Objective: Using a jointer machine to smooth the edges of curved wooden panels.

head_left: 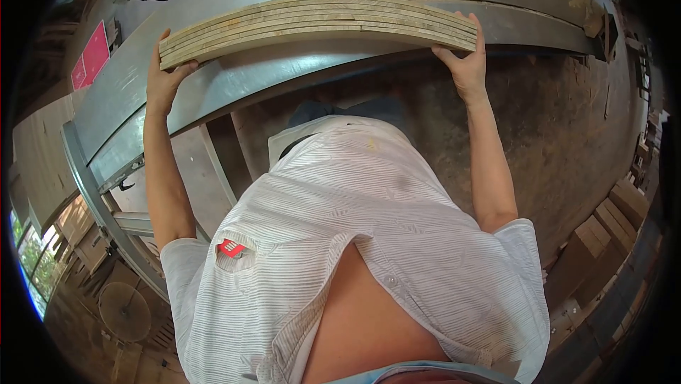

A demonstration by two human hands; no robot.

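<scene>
A stack of several long, thin wooden boards (312,20) spans the space between my two hands, its layered edges facing me. At its left end, my left hand (164,79) is closed round the stack, thumb on the near lower side and fingers round the end. My right hand (467,61) grips the other end the same way, with fingertips showing above the top edge. The boards are over the smooth metal table (284,68); whether they touch it I cannot tell.
A metal frame rail (92,196) runs along the table's left side, beside a pale wooden panel (42,150). Behind the table's left end is a pink sign (91,57). Cut wood pieces (603,231) are stacked at the right, on the concrete floor (560,121).
</scene>
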